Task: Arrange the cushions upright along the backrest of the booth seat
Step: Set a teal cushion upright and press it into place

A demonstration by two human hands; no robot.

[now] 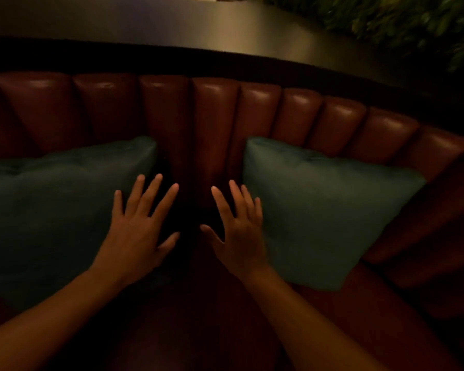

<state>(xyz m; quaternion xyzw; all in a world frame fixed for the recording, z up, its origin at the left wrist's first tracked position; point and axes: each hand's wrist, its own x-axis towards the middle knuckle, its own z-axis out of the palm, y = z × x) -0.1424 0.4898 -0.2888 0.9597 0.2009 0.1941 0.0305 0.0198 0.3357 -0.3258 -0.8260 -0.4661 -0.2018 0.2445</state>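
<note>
Two teal cushions stand upright against the channelled red-brown leather backrest (214,113) of the booth. The left cushion (51,210) fills the left side, and the right cushion (327,210) leans at the right. A dark gap of backrest shows between them. My left hand (137,234) lies with fingers spread over the left cushion's inner edge. My right hand (239,231) is spread flat over the inner edge of the right cushion. Neither hand grips anything.
The red-brown seat (373,311) runs below the cushions and curves away to the right. A dark ledge (198,30) tops the backrest, with green foliage (413,20) beyond at the upper right. The light is dim.
</note>
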